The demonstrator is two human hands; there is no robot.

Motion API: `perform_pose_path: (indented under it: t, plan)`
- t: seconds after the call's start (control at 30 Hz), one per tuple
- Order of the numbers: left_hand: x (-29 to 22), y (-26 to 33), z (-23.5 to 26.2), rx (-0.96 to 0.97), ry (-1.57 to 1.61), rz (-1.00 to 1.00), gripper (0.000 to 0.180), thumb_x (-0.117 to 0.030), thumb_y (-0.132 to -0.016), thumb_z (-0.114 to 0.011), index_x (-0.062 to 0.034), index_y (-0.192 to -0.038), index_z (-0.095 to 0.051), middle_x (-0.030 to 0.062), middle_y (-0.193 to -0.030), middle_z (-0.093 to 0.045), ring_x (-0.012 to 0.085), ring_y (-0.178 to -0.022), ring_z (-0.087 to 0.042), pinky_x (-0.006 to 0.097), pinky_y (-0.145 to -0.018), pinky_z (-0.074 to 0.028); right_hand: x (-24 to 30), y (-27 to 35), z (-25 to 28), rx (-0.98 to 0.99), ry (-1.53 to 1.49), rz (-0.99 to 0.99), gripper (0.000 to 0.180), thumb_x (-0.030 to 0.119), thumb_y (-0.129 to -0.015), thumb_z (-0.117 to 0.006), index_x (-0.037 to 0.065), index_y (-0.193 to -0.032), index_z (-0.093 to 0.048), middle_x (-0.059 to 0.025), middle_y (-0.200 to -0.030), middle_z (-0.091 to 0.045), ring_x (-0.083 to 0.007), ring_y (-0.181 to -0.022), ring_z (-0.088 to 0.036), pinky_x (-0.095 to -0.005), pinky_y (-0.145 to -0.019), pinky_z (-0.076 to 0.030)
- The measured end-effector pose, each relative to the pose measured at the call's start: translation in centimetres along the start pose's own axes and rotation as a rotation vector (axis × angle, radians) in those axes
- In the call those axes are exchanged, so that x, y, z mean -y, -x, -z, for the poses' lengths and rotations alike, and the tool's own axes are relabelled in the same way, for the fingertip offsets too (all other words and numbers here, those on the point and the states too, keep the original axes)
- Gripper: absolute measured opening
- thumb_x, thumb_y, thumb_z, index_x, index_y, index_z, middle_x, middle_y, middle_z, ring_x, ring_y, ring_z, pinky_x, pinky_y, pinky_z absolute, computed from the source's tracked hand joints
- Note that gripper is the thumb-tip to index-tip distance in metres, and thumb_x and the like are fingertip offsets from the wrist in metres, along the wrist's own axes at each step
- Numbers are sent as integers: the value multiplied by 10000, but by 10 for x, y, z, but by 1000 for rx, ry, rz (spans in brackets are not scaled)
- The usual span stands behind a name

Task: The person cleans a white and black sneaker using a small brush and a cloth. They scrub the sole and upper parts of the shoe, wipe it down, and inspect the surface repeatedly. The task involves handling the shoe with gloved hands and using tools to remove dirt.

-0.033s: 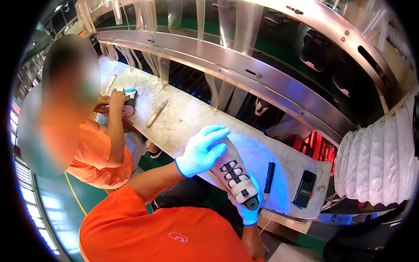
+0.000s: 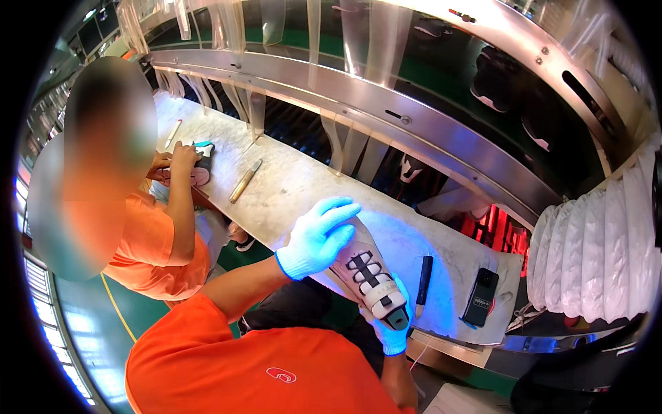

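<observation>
A pale shoe (image 2: 369,276) with a black-patterned sole lies sole up at the near edge of the stone worktop (image 2: 289,186). My left hand (image 2: 318,238), in a light blue glove, lies over its front end and presses it down. My right hand (image 2: 393,332), also gloved, grips the heel end from below, and the shoe hides most of it. Both my sleeves are orange.
A black pen-like tool (image 2: 423,277) and a black phone (image 2: 480,297) lie right of the shoe. A co-worker in orange handles another shoe (image 2: 200,162) at the left, with a wooden-handled tool (image 2: 245,181) nearby. A steel conveyor frame (image 2: 386,110) runs behind; a white ribbed duct (image 2: 593,255) stands right.
</observation>
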State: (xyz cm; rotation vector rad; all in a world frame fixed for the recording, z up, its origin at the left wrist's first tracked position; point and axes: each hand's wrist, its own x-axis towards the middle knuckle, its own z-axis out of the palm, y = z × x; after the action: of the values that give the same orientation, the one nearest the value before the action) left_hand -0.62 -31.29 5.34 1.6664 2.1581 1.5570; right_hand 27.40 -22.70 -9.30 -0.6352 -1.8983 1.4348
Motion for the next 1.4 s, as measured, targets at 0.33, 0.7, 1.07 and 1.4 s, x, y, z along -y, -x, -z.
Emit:
perform_pose_path:
  t: [0.33, 0.7, 1.07, 1.4]
  plan:
    - [34, 44, 20, 236, -170, 441, 698, -497, -1023, -747, -35, -1536, -644, 267, -1547, -609, 458, -1348, -674, 483, -1144, -547, 8, -71, -15, -465, 16, -105, 770, 274, -914, -929, -66, -1521, -600, -277, -1462, -683, -380, -1360, -669, -454, -1133, -541]
    - [3, 17, 20, 526, -748, 171, 892, -522, -799, -895, -149, -1563, -624, 159, -1325, -738, 402, -1122, -751, 519, -1017, -544, -13, -45, 43, -439, 909, -261, 659, 316, -920, -849, 43, -1482, -640, -244, -1227, -729, -470, -1132, -719, -571, -967, -579]
    - [16, -26, -14, 652, -478, 159, 1041, -450, -687, -1006, -107, -1598, -639, 202, -1367, -780, 379, -1223, -774, 442, -1056, -602, 22, -14, 35, -285, 526, 23, 331, 355, -981, -839, 54, -883, -740, -165, -813, -683, -400, -719, -706, -489, -639, -533]
    - [28, -25, -17, 655, -483, 180, 1055, -453, -680, -1019, -130, -1608, -635, 189, -1341, -784, 397, -1207, -767, 454, -1056, -595, 15, -26, 29, -284, 443, 37, 378, 319, -979, -851, 37, -811, -664, -184, -779, -638, -411, -684, -664, -487, -618, -503]
